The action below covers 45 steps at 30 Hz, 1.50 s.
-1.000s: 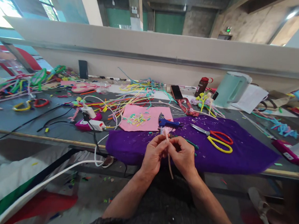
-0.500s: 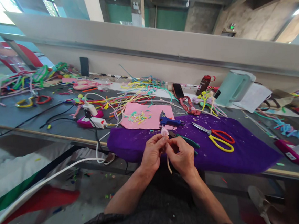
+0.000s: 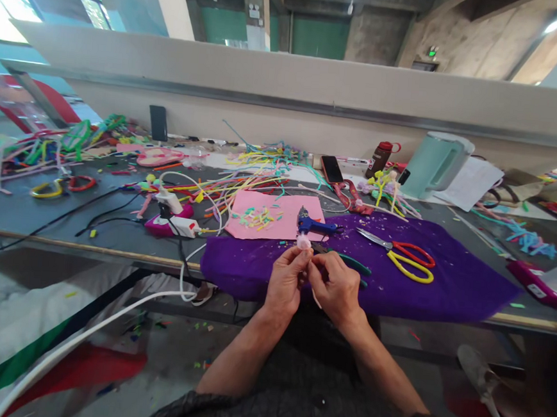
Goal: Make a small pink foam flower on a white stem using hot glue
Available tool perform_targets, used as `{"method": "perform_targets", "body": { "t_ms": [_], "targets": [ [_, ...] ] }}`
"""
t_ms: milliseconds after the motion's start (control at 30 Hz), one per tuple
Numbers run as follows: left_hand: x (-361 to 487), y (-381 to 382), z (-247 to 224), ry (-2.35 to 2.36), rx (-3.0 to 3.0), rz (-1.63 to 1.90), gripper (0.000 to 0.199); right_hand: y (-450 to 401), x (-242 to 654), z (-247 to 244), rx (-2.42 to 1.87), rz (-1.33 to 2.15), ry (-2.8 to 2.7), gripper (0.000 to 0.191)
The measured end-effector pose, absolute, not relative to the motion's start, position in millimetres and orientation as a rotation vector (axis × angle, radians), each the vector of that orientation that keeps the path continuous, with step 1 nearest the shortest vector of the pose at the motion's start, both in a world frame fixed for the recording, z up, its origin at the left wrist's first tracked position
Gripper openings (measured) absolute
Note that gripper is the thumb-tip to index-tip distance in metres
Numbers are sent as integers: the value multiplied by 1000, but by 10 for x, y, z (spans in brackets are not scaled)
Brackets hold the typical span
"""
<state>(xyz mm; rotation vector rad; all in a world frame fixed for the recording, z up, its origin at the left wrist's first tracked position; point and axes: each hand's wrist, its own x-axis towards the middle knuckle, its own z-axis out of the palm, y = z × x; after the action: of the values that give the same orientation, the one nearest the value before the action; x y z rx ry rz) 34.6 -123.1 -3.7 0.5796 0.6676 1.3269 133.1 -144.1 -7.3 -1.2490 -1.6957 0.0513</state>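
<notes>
My left hand (image 3: 283,279) is closed in a pinch on a small pale pink fuzzy piece (image 3: 303,241), whose top shows above the fingertips. Pressed close beside it, my right hand (image 3: 339,284) has its thumb and forefinger together at the base of the piece. A thin cream strip (image 3: 317,300) shows just below the right fingers; its upper part is hidden. Beyond the hands lies a blue glue gun (image 3: 316,225), partly on a pink sheet (image 3: 240,218). Green-handled pliers (image 3: 354,264) rest behind my right hand on a purple cloth (image 3: 460,287).
Red-and-yellow-handled scissors (image 3: 407,257) lie right of the pliers. A power strip (image 3: 159,226) with cables sits at the left. Farther back are colourful fuzzy stems (image 3: 256,178), a phone (image 3: 332,169), a bottle (image 3: 381,159) and a pale green jug (image 3: 433,166).
The pink piece has turned and its fuzzy top looks rounder. The cream strip hanging below my right hand shows much less. Both hands stay together in nearly the same place.
</notes>
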Motion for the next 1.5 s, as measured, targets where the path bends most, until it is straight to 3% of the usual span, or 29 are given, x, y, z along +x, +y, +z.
{"method": "perform_targets", "body": {
  "t_ms": [200, 533, 733, 1100, 1300, 1500],
  "targets": [
    [279, -1267, -9, 597, 670, 1191, 33, -1458, 1371, 56, -1227, 335, -1593, 14],
    [115, -1249, -72, 726, 707, 1237, 18, -1520, 1330, 27, -1212, 375, -1705, 17],
    [-208, -1115, 116, 757, 764, 1397, 15, -1517, 1636, 56, -1271, 333, -1797, 14],
    [-250, -235, 637, 620, 861, 1433, 14, -233, 2248, 154, -1512, -116, -2192, 17],
    [-305, 167, 880, 701, 900, 1498, 16, 205, 2156, 9, -1361, -10, -2497, 47],
    [-150, 505, 860, 664, 862, 1525, 15, 326, 2006, -66, -1402, 18, -2545, 30]
  ]
}}
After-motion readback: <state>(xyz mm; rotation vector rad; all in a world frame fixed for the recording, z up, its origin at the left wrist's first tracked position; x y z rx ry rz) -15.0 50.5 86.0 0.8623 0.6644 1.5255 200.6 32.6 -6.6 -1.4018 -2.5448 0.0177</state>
